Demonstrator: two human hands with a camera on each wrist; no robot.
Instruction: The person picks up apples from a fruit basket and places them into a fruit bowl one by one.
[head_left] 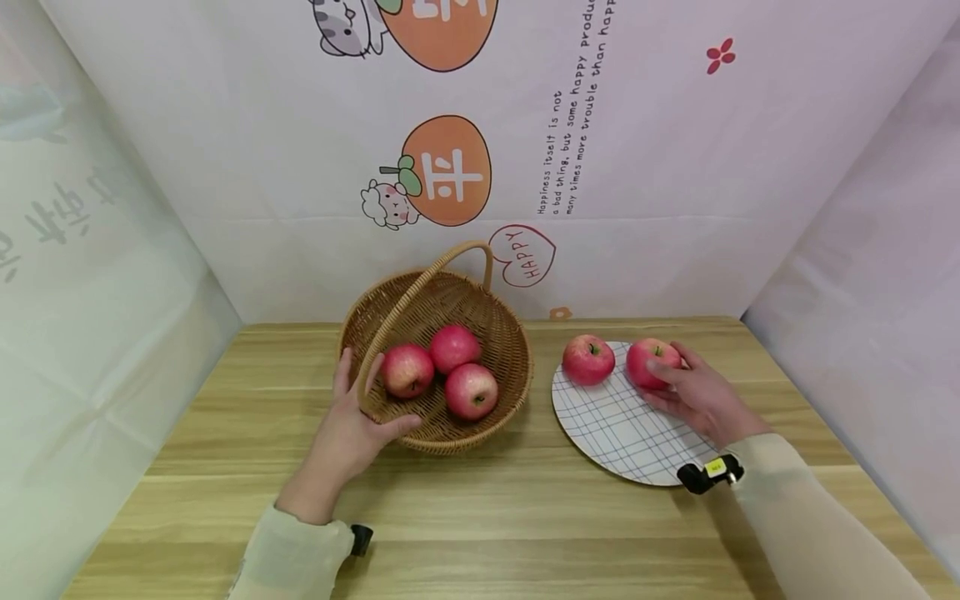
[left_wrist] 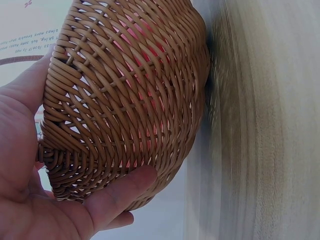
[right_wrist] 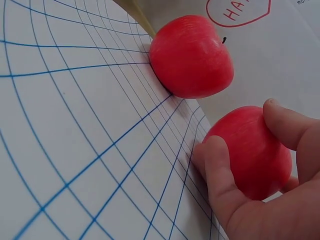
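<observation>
On the left stands a wicker basket (head_left: 504,342) with a tall arched handle (head_left: 408,300). Three red apples (head_left: 454,349) lie inside it. My left hand (head_left: 351,437) holds its near left rim at the foot of the handle; in the left wrist view fingers (left_wrist: 125,192) lie along the woven outside wall. To the right is a round white plate (head_left: 611,433) with a blue grid pattern. My right hand (head_left: 708,402) grips a red apple (right_wrist: 250,150) between thumb and fingers at the plate's far right edge. Another apple (head_left: 588,361) sits at the plate's far left edge.
Everything stands on a wood-grain table (head_left: 480,533). A printed white cloth (head_left: 645,167) hangs behind the basket and plate, with more pale cloth on both sides. Black wrist devices (head_left: 708,473) sit at both sleeves.
</observation>
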